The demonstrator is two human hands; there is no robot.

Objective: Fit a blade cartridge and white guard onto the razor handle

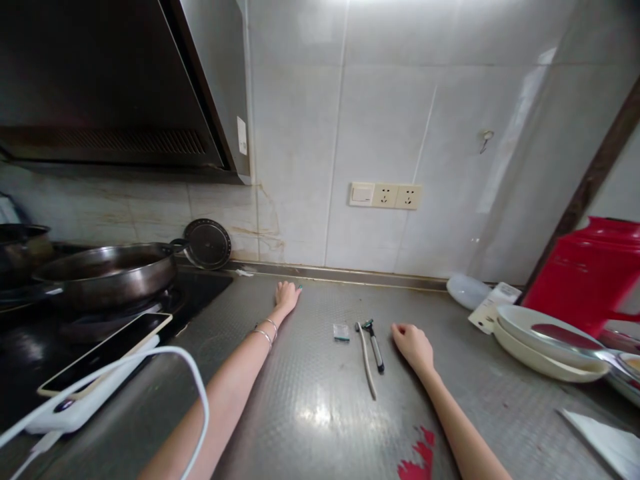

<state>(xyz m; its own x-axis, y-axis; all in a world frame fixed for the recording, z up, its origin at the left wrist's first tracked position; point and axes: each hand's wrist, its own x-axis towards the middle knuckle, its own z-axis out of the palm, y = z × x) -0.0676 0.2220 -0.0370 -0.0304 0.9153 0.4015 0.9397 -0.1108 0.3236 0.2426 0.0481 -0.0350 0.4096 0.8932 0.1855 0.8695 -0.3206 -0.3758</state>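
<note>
My left hand (287,295) rests on the steel counter near the wall, fingers curled in and thumb out to the side; nothing shows in it. My right hand (413,343) lies closer to me as a loose fist on the counter, with no object visible in it. Between the hands, nearer the right one, lies a razor (376,348) with a black and silver handle. Beside it is a slim beige stick-like handle (367,363), its upper end close to the razor's head. A small clear packet or case (341,333) with a teal edge lies to their left.
At left, a phone (107,357) sits on a white device with a looping white cable (193,367), near a steel pan (107,273) on the stove. At right are stacked bowls (545,350), a red jug (585,273) and white paper (607,440). A red patch (419,460) marks the front.
</note>
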